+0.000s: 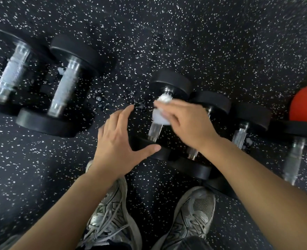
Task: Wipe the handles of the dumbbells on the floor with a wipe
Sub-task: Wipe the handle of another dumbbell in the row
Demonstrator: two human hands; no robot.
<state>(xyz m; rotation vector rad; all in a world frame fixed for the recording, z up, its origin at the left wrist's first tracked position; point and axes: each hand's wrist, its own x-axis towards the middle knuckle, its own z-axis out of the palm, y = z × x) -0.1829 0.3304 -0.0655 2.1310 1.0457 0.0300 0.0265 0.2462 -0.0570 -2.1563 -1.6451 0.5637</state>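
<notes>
Two hands work over the speckled floor (203, 42): our right hand (187, 123) closes its fingers around a white wipe (160, 118), pressing it onto the upper part of the middle dumbbell's handle (154, 130). Just left of that grasp, our left hand (118, 141) is spread wide and empty, thumb reaching toward the dumbbell's near black head (149, 152), though we cannot tell whether it touches.

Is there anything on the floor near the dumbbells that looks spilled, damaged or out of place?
Yes. Small clear droplets or wet specks lie on the speckled floor between the left pair of dumbbells and the one being wiped. They look like spilled liquid, though blur makes it uncertain. Nothing looks damaged.
</notes>
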